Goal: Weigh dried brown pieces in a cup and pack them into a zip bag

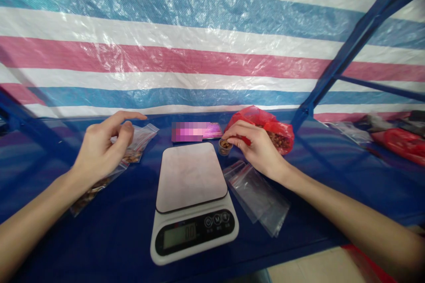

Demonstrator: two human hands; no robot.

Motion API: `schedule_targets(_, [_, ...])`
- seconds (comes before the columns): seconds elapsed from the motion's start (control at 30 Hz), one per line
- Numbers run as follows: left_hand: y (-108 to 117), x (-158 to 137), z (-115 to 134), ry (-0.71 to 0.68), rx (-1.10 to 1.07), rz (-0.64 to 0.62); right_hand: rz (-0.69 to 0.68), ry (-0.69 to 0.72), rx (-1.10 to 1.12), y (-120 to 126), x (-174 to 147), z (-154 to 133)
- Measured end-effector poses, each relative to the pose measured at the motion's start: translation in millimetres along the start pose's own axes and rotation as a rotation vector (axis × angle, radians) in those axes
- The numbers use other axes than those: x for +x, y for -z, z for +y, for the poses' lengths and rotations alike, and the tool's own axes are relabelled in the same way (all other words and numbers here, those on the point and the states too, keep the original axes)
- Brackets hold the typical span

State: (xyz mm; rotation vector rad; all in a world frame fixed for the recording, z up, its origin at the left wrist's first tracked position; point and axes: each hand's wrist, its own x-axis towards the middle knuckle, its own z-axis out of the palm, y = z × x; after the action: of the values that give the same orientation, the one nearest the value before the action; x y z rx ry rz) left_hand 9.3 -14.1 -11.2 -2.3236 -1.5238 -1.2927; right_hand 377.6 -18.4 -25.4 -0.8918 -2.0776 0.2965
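Observation:
My left hand (pixel 106 143) hovers over the left side of the table, its index finger stretched out and its thumb apart, holding nothing. Below it lie zip bags (pixel 133 155) with brown pieces inside, partly hidden by the hand and forearm. My right hand (pixel 250 143) pinches at the rim of a small clear plastic cup (pixel 224 151) filled with brown pieces. Just behind this hand sits an opened red plastic bag (pixel 255 115), full of similar brown bits. A white kitchen scale (pixel 192 179) stands between my hands with a bare platform; its display reads 0.0.
Flat, clear zip bags (pixel 259 196) lie right of the scale. Behind it rests a phone (pixel 212 130) with a pink-purple screen. More plastic bags (pixel 398 141) are at the far right. Blue metal posts (pixel 345 48) and a striped sheet (pixel 199 53) bound the blue table.

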Motion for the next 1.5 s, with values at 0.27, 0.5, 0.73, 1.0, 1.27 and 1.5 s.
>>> schedule_targets(0.27, [-1.0,0.9,1.1,0.000,-0.002,0.000,-0.049,0.014,-0.003,0.6,0.7,5.2])
schedule_targets(0.5, [-0.9,1.0,0.5,-0.051,-0.016,-0.013,-0.066,0.013,0.017,1.2,-1.4,4.8])
schedule_targets(0.73, [-0.5,2.0,-2.8,-0.079,0.036,-0.027,-0.069,0.033,0.002,5.1,-0.6,2.8])
schedule_targets(1.0, [0.1,3.7,1.5,-0.095,0.047,-0.028,-0.110,0.039,-0.012,8.1,-1.8,3.6])
schedule_targets(1.27, [-0.4,3.7,-1.9,-0.091,0.052,-0.037,-0.054,-0.011,0.025,7.5,0.4,3.0])
schedule_targets(1.5, [-0.8,4.0,3.7,-0.094,0.026,-0.024,0.044,-0.107,0.066,3.4,-1.1,9.0])
